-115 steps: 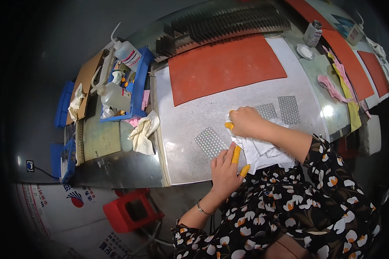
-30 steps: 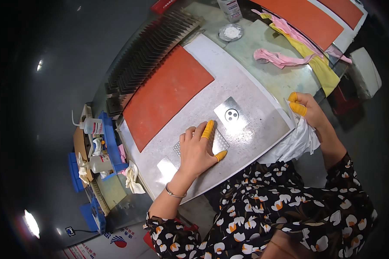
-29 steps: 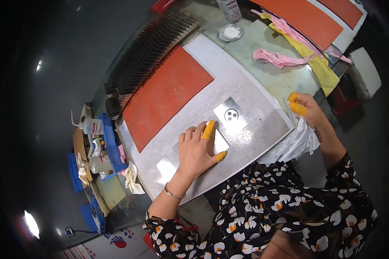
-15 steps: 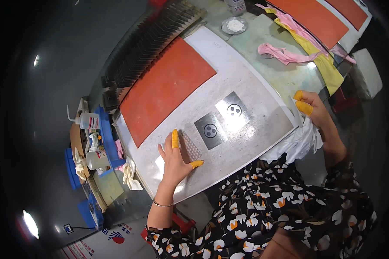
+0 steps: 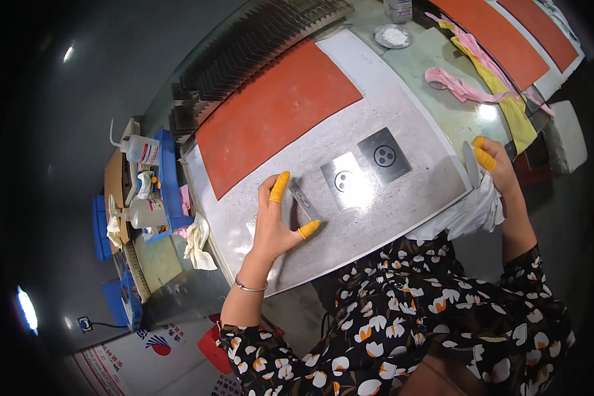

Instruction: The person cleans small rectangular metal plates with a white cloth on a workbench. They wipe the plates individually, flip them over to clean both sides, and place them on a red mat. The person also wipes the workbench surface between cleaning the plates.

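Note:
Yellow finger cots cover the thumb and a finger of my left hand [image 5: 274, 218], which grips a small square metal plate [image 5: 303, 200] by its edges. The plate is tilted, and a dark round mark shows on its face. Right of it, two similar plates lie flat on the pale sheet: a glare-lit plate [image 5: 348, 181] and a darker plate [image 5: 385, 156], each marked with a circle holding three dots. Off the sheet's right edge, my right hand [image 5: 498, 168], also in yellow cots, pinches a thin grey flat piece [image 5: 471, 165]. White cloth [image 5: 465, 211] hangs under that hand.
A red-orange sheet [image 5: 277, 119] lies on the pale sheet [image 5: 429, 142], beside a dark toothed rack [image 5: 264, 56]. White powder sits in a dish [image 5: 393, 36] at the back. Squeeze bottles [image 5: 142, 150] stand left; pink cloth [image 5: 465, 86] and yellow cloth [image 5: 518, 125] lie right.
The plate in my left hand has turned: a dotted, textured face showed before, and a face with a round mark shows now. The whole view has shifted, moving the table things rightward.

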{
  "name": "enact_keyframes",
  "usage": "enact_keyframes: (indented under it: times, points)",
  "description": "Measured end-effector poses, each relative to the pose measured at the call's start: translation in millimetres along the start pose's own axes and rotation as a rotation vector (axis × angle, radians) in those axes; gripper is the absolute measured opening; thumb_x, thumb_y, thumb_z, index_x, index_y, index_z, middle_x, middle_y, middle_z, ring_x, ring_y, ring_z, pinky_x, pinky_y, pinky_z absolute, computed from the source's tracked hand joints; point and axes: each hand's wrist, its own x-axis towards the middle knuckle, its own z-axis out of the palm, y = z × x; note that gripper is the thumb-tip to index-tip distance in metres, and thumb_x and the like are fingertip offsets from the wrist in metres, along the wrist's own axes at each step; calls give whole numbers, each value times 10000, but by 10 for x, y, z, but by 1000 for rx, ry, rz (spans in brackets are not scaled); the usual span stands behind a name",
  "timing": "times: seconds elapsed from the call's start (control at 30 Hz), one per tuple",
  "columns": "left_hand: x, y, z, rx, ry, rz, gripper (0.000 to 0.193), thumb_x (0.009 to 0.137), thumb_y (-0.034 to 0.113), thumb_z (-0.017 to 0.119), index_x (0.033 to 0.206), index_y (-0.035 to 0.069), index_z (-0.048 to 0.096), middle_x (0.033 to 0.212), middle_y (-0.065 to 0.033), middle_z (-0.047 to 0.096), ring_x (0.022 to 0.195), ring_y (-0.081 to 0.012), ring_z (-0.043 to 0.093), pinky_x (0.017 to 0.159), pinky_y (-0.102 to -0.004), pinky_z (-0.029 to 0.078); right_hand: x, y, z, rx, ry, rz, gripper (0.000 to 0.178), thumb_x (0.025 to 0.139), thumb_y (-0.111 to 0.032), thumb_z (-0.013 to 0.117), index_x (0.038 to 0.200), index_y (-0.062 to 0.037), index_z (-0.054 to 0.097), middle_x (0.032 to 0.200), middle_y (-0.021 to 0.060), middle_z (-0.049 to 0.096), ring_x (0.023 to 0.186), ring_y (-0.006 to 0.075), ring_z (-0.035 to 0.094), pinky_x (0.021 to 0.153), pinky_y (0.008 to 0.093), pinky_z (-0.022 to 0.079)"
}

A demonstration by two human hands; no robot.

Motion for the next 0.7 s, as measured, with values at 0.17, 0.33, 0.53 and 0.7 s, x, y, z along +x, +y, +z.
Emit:
enact_keyframes:
  times: [0.17, 0.33, 0.53, 0.7]
  points:
    - [-247, -247, -114, -27, -128, -88, 1098, 476, 321, 844, 1346, 33, 241, 1363, -198, 246, 1257, -350, 281, 1035, -481, 224, -24, 31, -2, 39, 33, 51, 184, 863, -198, 548, 787, -33, 520, 729, -50, 463, 685, 38, 394, 640, 185, 326]
    - [-674, -426, -316, 341, -245, -295, 1210, 436, 402, 837, 1376, 36, 169, 1308, -172, 325, 1191, -348, 324, 1019, -508, 180, -22, 0, 32, 31, 52, 64, 168, 863, -185, 540, 789, -35, 524, 730, -52, 471, 685, 35, 400, 637, 184, 328]
    - [-619, -303, -372, 335, -208, -210, 1002, 451, 359, 831, 1277, 8, 385, 1207, -144, 410, 1027, -298, 408, 888, -396, 317, -11, -3, 48, 61, 71, 71, 162, 872, -178, 528, 801, -32, 529, 730, -54, 481, 684, 32, 410, 629, 183, 338]
    - [-563, -200, -486, 321, -158, -114, 870, 504, 307, 806, 1242, 29, 437, 1196, -155, 446, 1028, -302, 480, 840, -368, 421, 11, -13, 38, 28, 71, 79, 155, 873, -167, 522, 792, -36, 530, 732, -62, 470, 692, 30, 409, 638, 184, 339]
